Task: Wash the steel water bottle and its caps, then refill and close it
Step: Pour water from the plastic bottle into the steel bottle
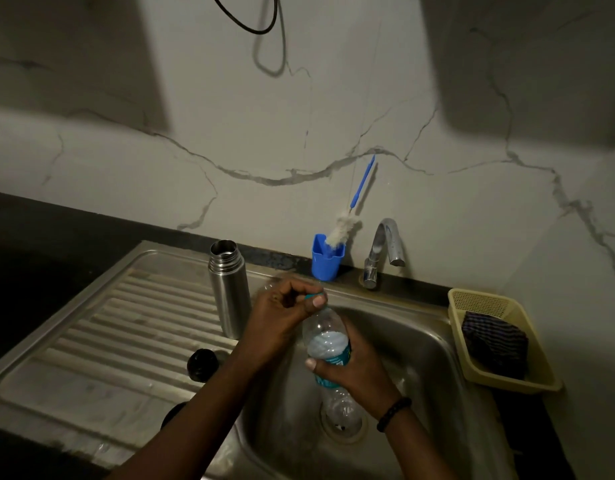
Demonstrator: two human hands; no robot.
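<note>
On the drainboard (91,334), a black cap (202,364) lies beside the open steel bottle (229,289), which stands upright at the sink's (437,358) left edge, uncapped. Over the basin, the left hand (282,320) pinches the teal cap (314,296) of a plastic bottle (328,344) while the right hand (354,372) grips its body; it holds some water. Behind stand a blue cup (325,259) with a brush (344,226), the tap (385,251), and a yellow basket (489,306) at right. Washing looks finished; refilling and capping the steel bottle appear still ahead.
</note>
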